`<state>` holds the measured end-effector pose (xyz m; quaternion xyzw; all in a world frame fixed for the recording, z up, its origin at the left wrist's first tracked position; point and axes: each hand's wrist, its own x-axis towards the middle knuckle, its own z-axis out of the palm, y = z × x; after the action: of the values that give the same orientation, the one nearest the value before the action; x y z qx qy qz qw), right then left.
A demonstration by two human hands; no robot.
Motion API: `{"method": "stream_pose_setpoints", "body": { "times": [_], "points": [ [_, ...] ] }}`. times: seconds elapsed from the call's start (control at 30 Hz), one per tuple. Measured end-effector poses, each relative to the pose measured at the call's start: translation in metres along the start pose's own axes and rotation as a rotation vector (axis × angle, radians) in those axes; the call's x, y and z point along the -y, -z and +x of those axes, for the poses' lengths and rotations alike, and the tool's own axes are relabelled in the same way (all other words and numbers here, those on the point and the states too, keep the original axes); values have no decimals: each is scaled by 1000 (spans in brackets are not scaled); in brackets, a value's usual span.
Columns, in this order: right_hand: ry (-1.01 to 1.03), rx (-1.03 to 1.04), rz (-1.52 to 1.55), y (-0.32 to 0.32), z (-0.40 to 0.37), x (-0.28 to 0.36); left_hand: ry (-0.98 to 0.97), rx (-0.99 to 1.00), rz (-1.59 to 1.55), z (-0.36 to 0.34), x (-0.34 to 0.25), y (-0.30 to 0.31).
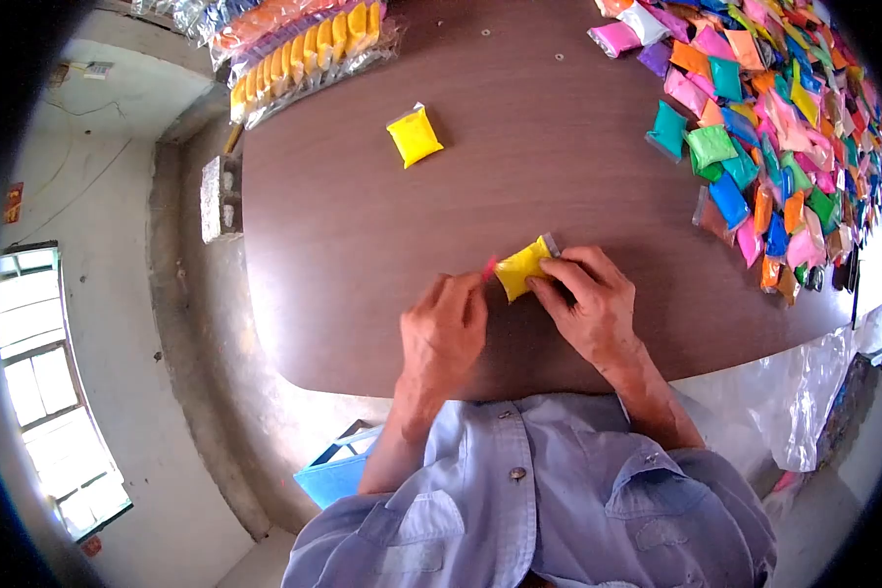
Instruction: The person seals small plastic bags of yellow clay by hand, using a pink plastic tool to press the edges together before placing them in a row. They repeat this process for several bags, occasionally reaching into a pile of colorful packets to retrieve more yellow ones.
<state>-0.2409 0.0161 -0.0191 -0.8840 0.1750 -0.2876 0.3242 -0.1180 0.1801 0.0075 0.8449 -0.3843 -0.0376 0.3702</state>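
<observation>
A small yellow packet (521, 271) is held over the brown table near its front edge. My right hand (590, 299) pinches the packet's right side between thumb and fingers. At the packet's left edge my left hand (445, 323) is closed, with a small pinkish-red thing (490, 267) at its fingertips, too small to make out. Another yellow packet (415, 136) lies flat on the table (343, 225), farther back and to the left.
A large heap of coloured packets (774, 137) covers the table's right side. Clear bags with rows of yellow and orange packets (309, 54) lie at the back left. A blue crate (335, 470) stands below the front-left edge.
</observation>
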Motion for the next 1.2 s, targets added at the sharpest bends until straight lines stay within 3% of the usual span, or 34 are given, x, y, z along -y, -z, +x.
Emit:
{"method": "stream_pose_setpoints", "body": {
  "times": [0.1,0.3,0.37,0.53,0.73,0.87,0.93,1.03,1.2],
  "points": [
    [-25,2,41,-2,1,2,85,-21,67,0,7,9],
    [-17,32,34,2,5,2,51,11,-106,-7,-20,-4],
    [12,39,-19,4,7,3,-51,-28,-106,-11,-19,-18],
    [51,94,-56,1,5,2,43,32,-85,-11,-12,-11],
    [14,87,-33,0,6,4,97,-52,1,-4,8,5],
    [19,86,-36,0,4,1,93,-57,-45,-2,-11,3],
    [16,93,-39,0,3,1,0,-8,-40,-2,-17,-6],
    [20,79,-30,1,4,1,43,-9,-81,2,-3,-7],
    [25,59,-19,0,4,1,50,-17,88,9,1,4]
  ]
}}
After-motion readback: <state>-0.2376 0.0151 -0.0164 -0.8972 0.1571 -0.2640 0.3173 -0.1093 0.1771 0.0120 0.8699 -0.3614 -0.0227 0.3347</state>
